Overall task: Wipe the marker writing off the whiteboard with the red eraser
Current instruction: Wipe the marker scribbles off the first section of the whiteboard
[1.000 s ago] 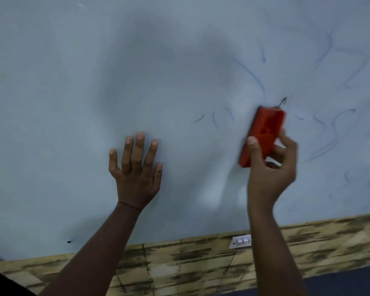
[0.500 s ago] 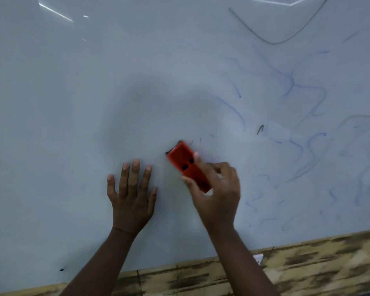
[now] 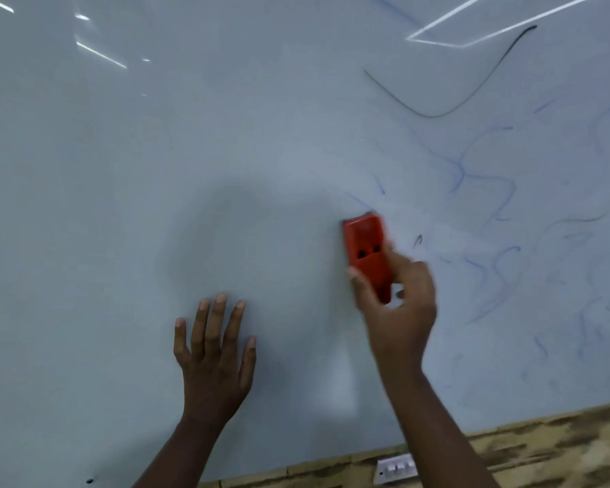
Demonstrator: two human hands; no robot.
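The whiteboard [image 3: 155, 170] fills most of the view. My right hand [image 3: 398, 311] grips the lower half of the red eraser [image 3: 365, 248], which stands nearly upright and is pressed flat on the board. Faint blue marker lines [image 3: 479, 177] spread over the board to the right of the eraser, with a small dark mark [image 3: 417, 241] just beside it. A long dark curved line [image 3: 437, 114] runs higher up at the right. My left hand [image 3: 215, 357] lies flat on the board, fingers spread, lower left of the eraser.
Below the board's lower edge runs a wall with a brown stone pattern [image 3: 560, 449]. A white switch plate [image 3: 397, 470] sits on it under my right forearm. A small dark dot [image 3: 90, 480] marks the board at the lower left. Ceiling light reflections streak the board's top.
My right hand swept the eraser left toward my left hand, then back to the right and upright. The view has tilted upward, showing more of the board.
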